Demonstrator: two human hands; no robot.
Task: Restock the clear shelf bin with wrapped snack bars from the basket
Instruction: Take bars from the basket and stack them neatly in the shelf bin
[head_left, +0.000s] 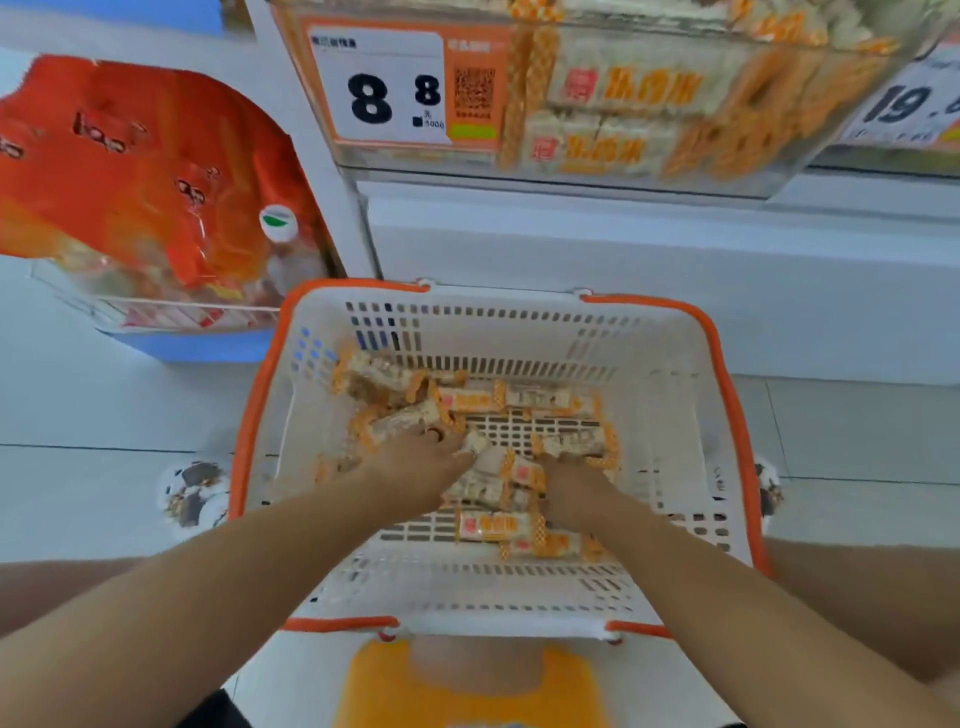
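Both my hands are down in the basket (670, 364): left hand (415, 465) and right hand (569, 491) each curl a grip onto loose snack bars (493, 525). Slippery wrappers could spill from an overfull scoop. The clear shelf bin (649, 104) sits above; its front lip and the basket walls crowd my lift.

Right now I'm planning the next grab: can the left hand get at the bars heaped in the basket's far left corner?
Probably yes. The left hand is already inside the basket, and nothing covers the heaped bars just beyond its fingers.
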